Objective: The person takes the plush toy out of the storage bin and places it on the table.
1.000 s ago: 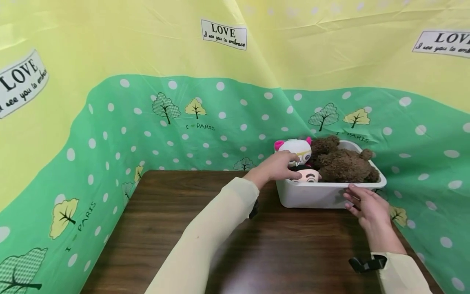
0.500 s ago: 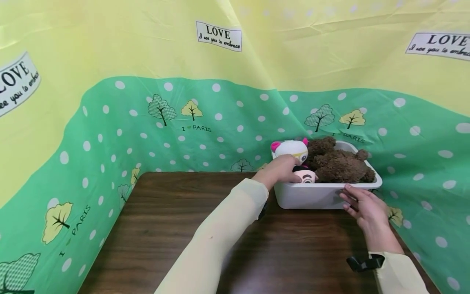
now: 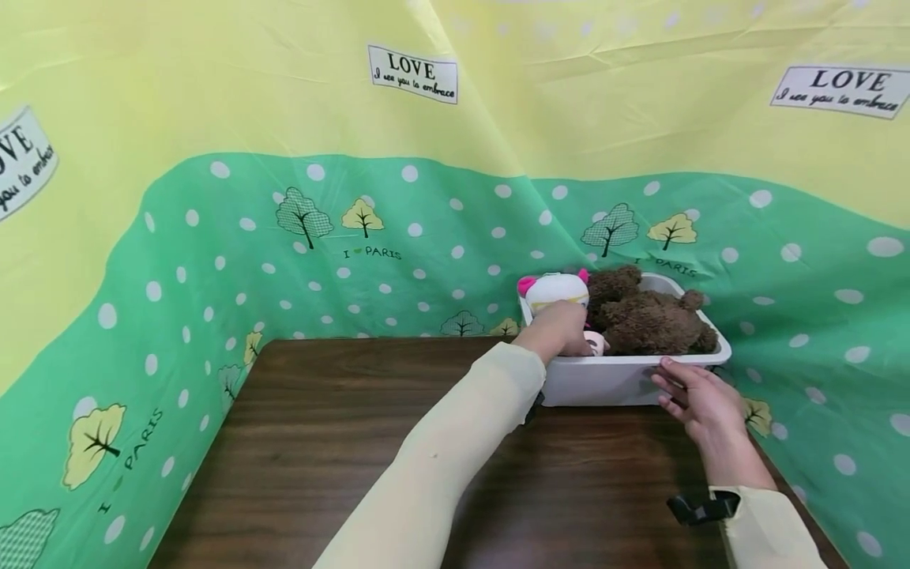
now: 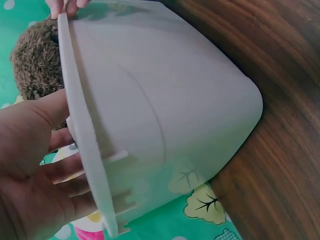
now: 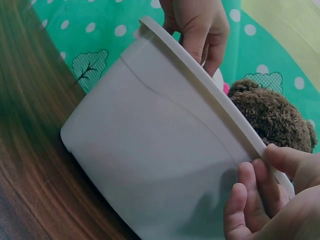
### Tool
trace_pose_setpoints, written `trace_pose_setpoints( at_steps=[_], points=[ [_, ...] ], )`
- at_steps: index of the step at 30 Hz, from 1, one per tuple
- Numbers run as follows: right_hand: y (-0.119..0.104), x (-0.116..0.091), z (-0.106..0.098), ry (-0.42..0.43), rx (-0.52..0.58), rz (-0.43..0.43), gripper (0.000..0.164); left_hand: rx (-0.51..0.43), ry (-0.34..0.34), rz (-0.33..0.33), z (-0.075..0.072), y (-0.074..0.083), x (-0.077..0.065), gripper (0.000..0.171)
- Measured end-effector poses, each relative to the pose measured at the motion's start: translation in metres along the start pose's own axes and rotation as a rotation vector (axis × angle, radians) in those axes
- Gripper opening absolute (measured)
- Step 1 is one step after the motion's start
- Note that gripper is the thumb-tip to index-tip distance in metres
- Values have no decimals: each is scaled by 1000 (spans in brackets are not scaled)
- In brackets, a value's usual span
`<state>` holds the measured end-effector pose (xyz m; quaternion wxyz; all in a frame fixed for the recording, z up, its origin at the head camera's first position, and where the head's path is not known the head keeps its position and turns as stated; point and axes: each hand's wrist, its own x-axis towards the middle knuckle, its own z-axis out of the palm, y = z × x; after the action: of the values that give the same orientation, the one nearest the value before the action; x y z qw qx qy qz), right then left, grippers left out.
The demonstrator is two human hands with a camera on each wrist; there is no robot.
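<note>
A white plastic bin (image 3: 604,384) stands at the far right of the table, holding several plush toys. My left hand (image 3: 564,325) reaches down into its left part, over a small toy with a pale pink face (image 3: 596,343). The rim hides those fingertips, so a grip on the toy cannot be made out. Behind that hand lies a white plush with pink ears (image 3: 557,288). My right hand (image 3: 711,407) pinches the bin's front rim, thumb on top and fingers against the outer wall (image 5: 150,125). Brown curly plush (image 3: 657,324) fills the bin's right part.
The dark wood table (image 3: 370,442) extends left and in front of the bin. Green and yellow printed cloth (image 3: 398,213) hangs along the back and sides, close behind the bin. A black strap (image 3: 704,508) sits at the right wrist.
My left hand has moved right and lower into the bin, now covering more of the pink-faced toy and part of the white plush. The right hand stays at the rim; the view shifts slightly.
</note>
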<state>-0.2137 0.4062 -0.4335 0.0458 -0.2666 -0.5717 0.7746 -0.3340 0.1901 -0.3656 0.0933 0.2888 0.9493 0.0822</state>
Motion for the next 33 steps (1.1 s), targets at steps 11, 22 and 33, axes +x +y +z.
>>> trace_pose_setpoints(
  at_steps=[11,22,33],
  points=[
    [-1,1,2,-28,6,1,9,-53,71,4,5,-8,6,38],
    [-2,5,-2,-17,19,19,7,-61,95,-6,-18,3,-4,36],
    [-1,6,-3,-63,17,38,7,14,122,31,-57,8,-28,37]
  ],
)
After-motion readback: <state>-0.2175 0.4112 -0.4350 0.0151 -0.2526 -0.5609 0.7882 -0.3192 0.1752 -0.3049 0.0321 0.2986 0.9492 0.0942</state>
